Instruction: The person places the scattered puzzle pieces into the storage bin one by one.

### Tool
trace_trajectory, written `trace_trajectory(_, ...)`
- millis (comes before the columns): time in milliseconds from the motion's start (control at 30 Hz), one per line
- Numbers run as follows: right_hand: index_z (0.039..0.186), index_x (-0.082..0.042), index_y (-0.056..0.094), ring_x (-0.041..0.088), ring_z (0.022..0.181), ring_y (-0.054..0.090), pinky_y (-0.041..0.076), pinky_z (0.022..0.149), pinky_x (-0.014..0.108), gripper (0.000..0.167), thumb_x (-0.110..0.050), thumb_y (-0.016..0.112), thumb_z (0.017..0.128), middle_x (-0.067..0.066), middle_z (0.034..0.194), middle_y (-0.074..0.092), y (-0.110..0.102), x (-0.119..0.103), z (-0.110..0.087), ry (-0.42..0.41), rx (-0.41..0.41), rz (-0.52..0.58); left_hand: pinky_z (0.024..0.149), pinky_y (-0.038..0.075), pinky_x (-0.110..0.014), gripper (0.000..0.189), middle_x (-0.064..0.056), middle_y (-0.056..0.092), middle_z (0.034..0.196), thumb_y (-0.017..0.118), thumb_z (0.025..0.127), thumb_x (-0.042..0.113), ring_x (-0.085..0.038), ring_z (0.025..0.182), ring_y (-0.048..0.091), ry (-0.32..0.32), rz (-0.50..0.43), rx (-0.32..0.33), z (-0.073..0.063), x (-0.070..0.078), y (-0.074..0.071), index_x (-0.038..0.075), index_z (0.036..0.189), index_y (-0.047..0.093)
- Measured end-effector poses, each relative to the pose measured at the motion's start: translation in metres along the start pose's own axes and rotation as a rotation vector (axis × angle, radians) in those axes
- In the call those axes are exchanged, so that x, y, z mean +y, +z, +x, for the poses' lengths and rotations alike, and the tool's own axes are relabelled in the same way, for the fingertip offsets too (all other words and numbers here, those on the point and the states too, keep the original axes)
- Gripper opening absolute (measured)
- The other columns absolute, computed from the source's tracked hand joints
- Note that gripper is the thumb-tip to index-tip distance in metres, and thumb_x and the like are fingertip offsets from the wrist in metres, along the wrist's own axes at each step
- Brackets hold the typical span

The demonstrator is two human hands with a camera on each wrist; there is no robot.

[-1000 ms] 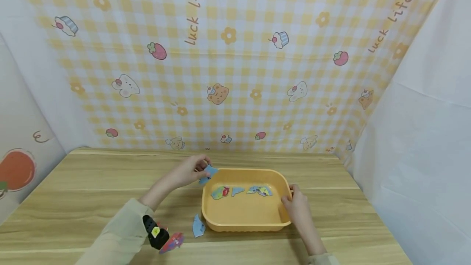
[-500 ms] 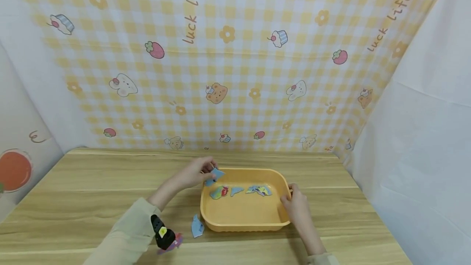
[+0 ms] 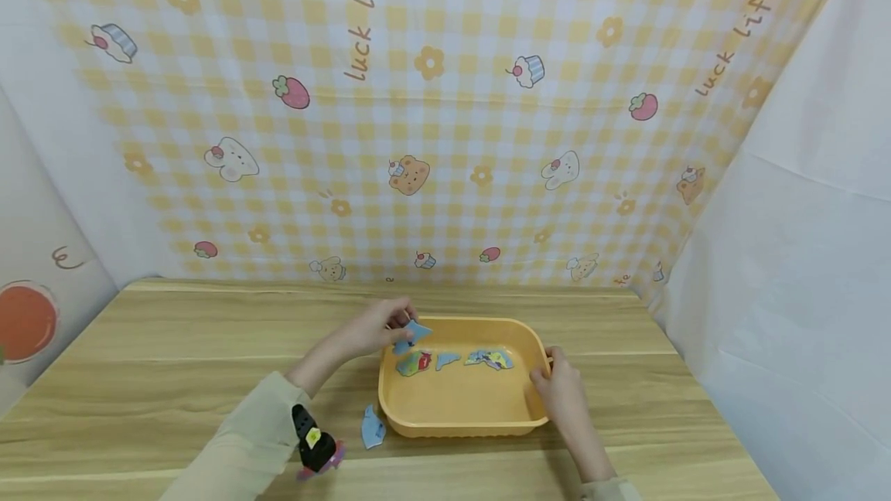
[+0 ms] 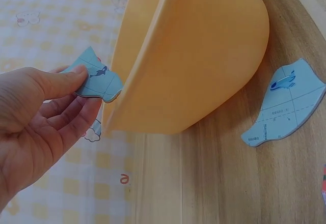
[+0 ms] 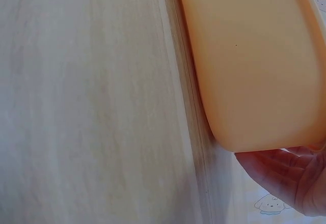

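Note:
My left hand (image 3: 376, 328) pinches a light blue map puzzle piece (image 4: 104, 81), printed with a small dark sea animal, between thumb and fingers. It is over the back left corner of a yellow plastic tray (image 3: 459, 408). My right hand (image 3: 562, 391) grips the tray's right end, thumb over the rim and fingers outside and below. Along the back of the tray floor lie a green and red puzzle piece (image 3: 414, 362), a small blue piece (image 3: 448, 361) and a blue and yellow printed patch (image 3: 489, 359). Another blue piece (image 4: 288, 107) lies on the table, left of the tray.
A red and purple piece (image 3: 339, 456) shows partly behind the black wrist camera (image 3: 315, 439) on my left sleeve. The wooden table (image 3: 174, 377) runs back to a yellow checked cloth (image 3: 480, 130). White cloth (image 3: 786, 269) hangs along the right side.
My left hand has moved right with the blue puzzle piece, from outside the tray's left rim to over its back left corner. The right hand keeps its grip on the tray.

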State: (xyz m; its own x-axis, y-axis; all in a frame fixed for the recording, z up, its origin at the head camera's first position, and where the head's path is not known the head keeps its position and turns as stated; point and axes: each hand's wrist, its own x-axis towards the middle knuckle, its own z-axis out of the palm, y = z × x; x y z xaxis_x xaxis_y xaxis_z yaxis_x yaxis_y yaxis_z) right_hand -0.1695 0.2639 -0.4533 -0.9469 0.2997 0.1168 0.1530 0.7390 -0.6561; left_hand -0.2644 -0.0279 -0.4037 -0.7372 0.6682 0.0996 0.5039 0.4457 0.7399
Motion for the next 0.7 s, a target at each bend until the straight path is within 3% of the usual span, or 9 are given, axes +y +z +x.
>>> trace_trajectory(700,0.110,0.009,0.051,0.020,0.066,0.059,0.050,0.053,0.028,0.032,-0.003,0.054,0.081,0.021,0.086,0.063,-0.0010,-0.0018,-0.0013,-0.021,0.016,-0.019,0.061,0.048,-0.020,0.008,-0.005,0.061,0.084,0.061,0.085,0.004,-0.012,0.076,0.056,-0.030,0.047,-0.052,0.0054,0.0093,0.0079,0.006,0.093,0.059)
